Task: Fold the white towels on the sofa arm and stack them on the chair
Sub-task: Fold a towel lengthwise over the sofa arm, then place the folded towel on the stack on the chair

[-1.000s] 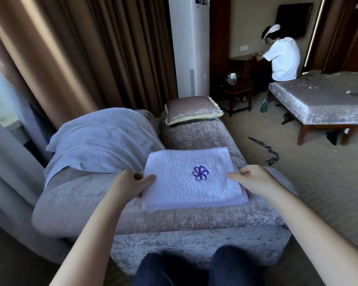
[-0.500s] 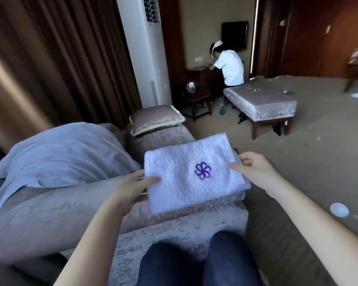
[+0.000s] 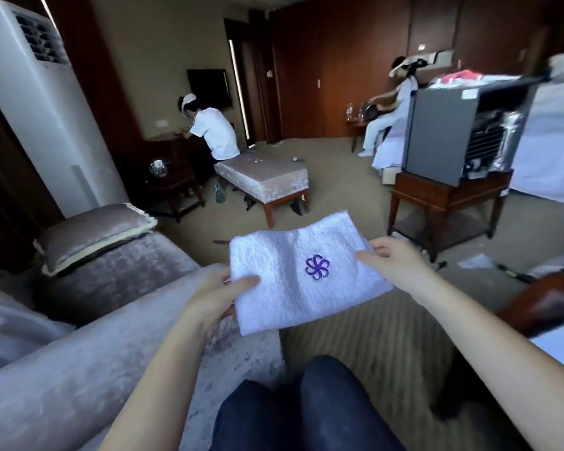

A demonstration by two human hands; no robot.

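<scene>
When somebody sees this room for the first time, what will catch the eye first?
First comes the folded white towel with its purple flower emblem, held in mid-air at the centre between the left hand and the right hand. Next come the tall white air conditioner standing at the far left and the grey mini fridge on a wooden table at the right.

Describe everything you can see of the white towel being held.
The white towel is nubby terry cloth, folded into a thick rectangle, with a purple pinwheel-like emblem embroidered near its centre, facing up. It is held roughly flat, sagging slightly in the middle, above the end of the sofa arm and the carpet. The left hand pinches its left edge, thumb on top; the right hand grips its right edge.
</scene>
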